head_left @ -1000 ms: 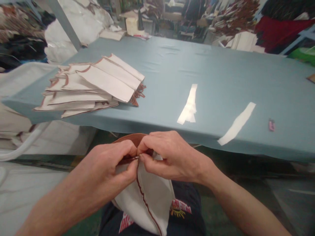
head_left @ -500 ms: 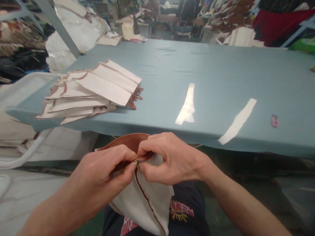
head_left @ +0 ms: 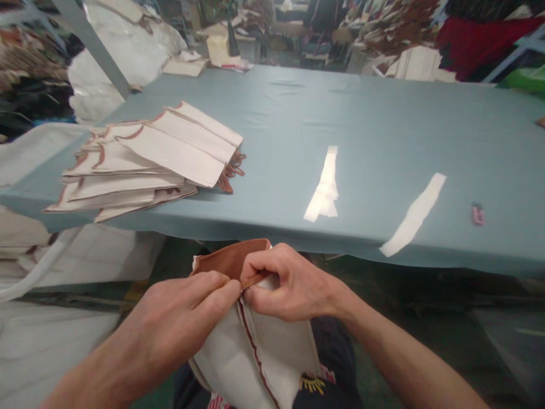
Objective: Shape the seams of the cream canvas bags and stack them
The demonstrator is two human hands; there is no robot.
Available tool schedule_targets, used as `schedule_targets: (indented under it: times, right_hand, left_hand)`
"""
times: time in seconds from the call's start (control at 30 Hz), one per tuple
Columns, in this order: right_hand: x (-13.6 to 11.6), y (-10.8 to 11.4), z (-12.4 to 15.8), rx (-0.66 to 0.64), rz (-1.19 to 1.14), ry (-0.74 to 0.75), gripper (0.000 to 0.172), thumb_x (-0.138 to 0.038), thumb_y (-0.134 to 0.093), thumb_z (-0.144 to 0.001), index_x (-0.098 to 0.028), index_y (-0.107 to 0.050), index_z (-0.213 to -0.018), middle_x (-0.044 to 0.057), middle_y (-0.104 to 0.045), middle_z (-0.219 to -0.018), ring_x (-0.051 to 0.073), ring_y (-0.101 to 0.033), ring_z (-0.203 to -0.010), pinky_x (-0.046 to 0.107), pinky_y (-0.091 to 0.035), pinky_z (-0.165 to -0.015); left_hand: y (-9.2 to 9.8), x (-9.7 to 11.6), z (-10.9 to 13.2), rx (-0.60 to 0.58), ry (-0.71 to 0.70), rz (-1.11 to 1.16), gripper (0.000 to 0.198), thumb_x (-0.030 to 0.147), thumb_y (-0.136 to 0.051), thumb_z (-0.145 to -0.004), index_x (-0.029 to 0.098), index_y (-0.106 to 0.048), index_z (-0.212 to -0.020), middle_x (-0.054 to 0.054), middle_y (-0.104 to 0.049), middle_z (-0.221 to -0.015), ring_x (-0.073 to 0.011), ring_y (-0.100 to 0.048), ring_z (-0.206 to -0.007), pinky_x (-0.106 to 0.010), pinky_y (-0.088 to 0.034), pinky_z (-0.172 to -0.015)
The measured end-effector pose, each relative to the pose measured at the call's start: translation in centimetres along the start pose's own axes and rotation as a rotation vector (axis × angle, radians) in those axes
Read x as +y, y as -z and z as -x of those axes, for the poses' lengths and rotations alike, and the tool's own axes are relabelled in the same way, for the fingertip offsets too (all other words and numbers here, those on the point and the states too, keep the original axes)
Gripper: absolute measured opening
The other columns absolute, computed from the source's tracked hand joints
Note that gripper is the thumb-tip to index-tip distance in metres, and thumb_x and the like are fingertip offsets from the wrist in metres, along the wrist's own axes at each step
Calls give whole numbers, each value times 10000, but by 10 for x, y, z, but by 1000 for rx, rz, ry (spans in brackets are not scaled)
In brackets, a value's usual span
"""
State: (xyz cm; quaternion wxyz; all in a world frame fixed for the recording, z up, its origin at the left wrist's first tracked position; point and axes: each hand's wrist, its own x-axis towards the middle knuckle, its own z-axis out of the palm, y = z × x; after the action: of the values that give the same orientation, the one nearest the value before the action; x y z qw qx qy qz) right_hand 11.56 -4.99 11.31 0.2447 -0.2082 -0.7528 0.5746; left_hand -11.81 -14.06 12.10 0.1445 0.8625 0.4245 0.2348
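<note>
A sewn leather piece [head_left: 276,343], shaped like a boot shaft, hangs over my lap. Its outward side is cream with a brown-edged seam running down the middle, and brown leather shows inside its open top. My left hand [head_left: 183,318] grips the top edge just left of the seam, with the thumb lying along it. On the other side of the seam, my right hand [head_left: 289,284] pinches the edge between thumb and curled fingers, where a folded brown strip shows. Both hands nearly touch at the seam's upper end. Their fingertips partly cover the edge.
A blue-green covered table [head_left: 272,108] spans the space ahead. On it lie a stack of similar cream pieces [head_left: 170,150], white strips [head_left: 324,184], another strip [head_left: 415,213] and a small pink object [head_left: 477,214]. A white-framed cart [head_left: 55,261] stands at left.
My hands and the leather piece sit slightly lower in view. My left thumb now lies flatter along the edge, and a folded brown strip shows at my right fingers.
</note>
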Motion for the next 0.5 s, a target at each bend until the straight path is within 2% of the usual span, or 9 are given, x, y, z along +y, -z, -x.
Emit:
schedule_targets:
  times: [0.07, 0.13, 0.23, 0.3, 0.4, 0.5]
  right_hand:
    - [2, 1, -1, -60, -151, -72, 52, -199, -637, -747, -191, -591, -725, -88, -496, -615, 73, -397, -555, 205, -325, -540]
    - [3, 2, -2, -114, -298, -150, 133, -287, -680, -777, -187, -600, -741, -89, -488, -621, 72, -379, -554, 205, -327, -529]
    - [4, 0, -2, -149, -459, -264, 249, -411, -682, -824, -184, -602, -756, -85, -477, -628, 70, -354, -541, 206, -309, -508]
    - [4, -3, -2, -139, -501, -306, 261, -421, -673, -835, -191, -587, -748, -82, -475, -627, 69, -350, -537, 202, -299, -501]
    - [4, -8, 0, -135, -469, -266, 206, -357, -674, -813, -199, -567, -734, -84, -465, -623, 71, -350, -546, 197, -305, -502]
    - [-2, -10, 5, -60, -248, -96, 105, -225, -612, -778, -211, -532, -712, -94, -426, -603, 70, -333, -537, 198, -283, -505]
  left_hand:
    - [1, -3, 1, -21, -106, -79, 414, 70, -406, -1074, 251, -620, -1379, -20, -788, -985, -186, -777, -848, -260, -570, -739]
    - [3, -4, 1, -31, -152, -138, 460, 31, -382, -1059, 232, -581, -1421, -26, -784, -982, -190, -780, -833, -263, -577, -742]
    - [6, -3, 0, -42, -159, -137, 472, 10, -389, -1039, 222, -590, -1411, -38, -805, -1024, -201, -798, -858, -274, -606, -807]
    - [6, 0, -1, -45, -162, -138, 447, 14, -403, -1029, 217, -617, -1365, -41, -817, -1024, -203, -803, -843, -276, -616, -808]
    - [5, 7, -3, -12, -131, -118, 405, 16, -425, -1025, 238, -624, -1299, -20, -820, -979, -184, -801, -808, -252, -612, -779]
    - [5, 18, -4, 47, 4, -35, 329, 42, -508, -1010, 277, -616, -1214, 20, -813, -947, -152, -802, -793, -221, -603, -793]
